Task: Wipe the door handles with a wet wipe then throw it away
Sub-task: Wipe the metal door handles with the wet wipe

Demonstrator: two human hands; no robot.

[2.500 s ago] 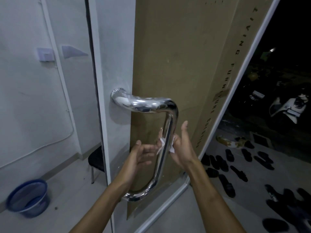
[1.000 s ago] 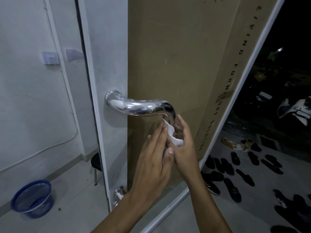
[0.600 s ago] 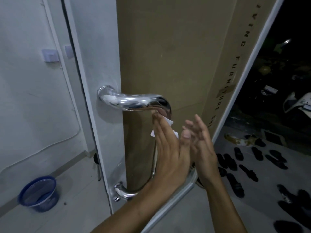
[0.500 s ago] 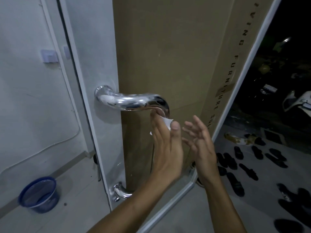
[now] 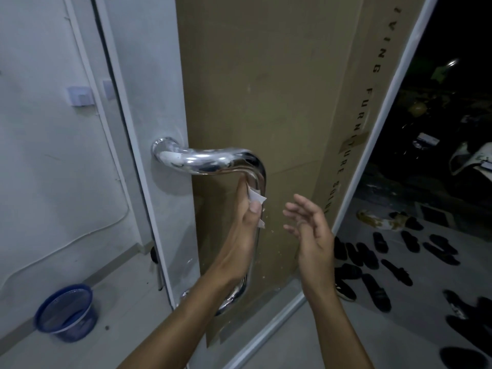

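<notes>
Bucket [image 5: 65,312], blue, sits on the floor [image 5: 127,315] at my lower left by the wall, one of its kind here; the inside is dim and I cannot tell what it holds. Beside it rises the white door [image 5: 149,102], and a tall cardboard box [image 5: 266,89] with dark lettering down its edge stands behind the door's glass panel, directly behind the handle.

One chrome door handle [image 5: 213,162] is in view, a curved bar that leaves the door, bends down and returns to it low down. My left hand [image 5: 243,235] reaches up along the vertical part of the bar, its forearm covering the lower stretch. Its thumb and fingers pinch the white wet wipe [image 5: 255,199] against the bar just under the upper bend, so the wipe is touching the handle there, with a corner sticking out to the right. My right hand [image 5: 312,230] hangs just beside it, apart from the handle, fingers loosely spread and holding nothing.

On the wall to the left are two small white fittings [image 5: 80,95] close together and a thin cable running down. Outside, to my right, many dark sandals [image 5: 378,265] lie scattered on the ground, too crowded and dark to count, and one white scooter [image 5: 471,158] stands in the dark further back.
</notes>
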